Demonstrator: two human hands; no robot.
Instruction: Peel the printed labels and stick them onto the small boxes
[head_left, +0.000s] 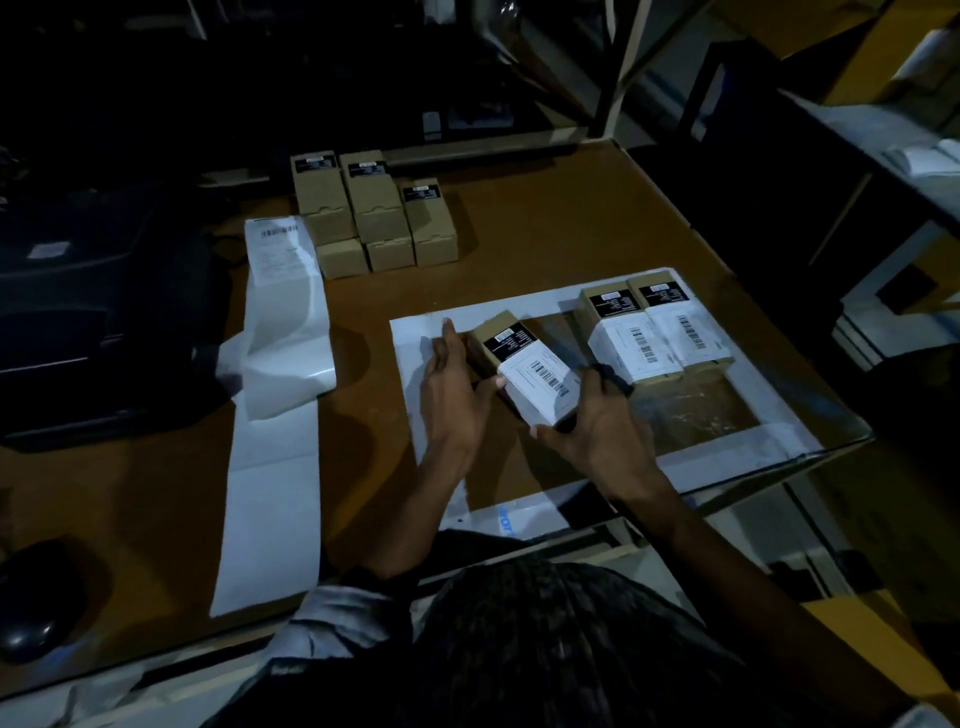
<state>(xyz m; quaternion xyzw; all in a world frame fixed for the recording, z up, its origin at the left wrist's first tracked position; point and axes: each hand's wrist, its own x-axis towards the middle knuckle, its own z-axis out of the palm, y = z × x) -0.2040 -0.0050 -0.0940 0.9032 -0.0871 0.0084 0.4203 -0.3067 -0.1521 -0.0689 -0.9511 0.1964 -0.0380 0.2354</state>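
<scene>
Both hands on the box (511, 358) at centre, smoothing its white barcode label (543, 387): left hand (457, 395) at nine o'clock with the thumb pressing the label edge, right hand (597, 421) at five o'clock, fingers curled around the box's end. Two labelled boxes (654, 332) sit at two o'clock. Next, I'd say: press the edges, park it beside them, fetch one from the unlabelled stack (374, 213) at eleven.

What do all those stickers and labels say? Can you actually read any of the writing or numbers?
No text is legible.
White label on the box in the hands: barcode, print too blurred.
Black labels on the brown boxes: too small.
Label strip by the printer: barcode, unreadable.
Blue letters on the table edge: cut off.
</scene>
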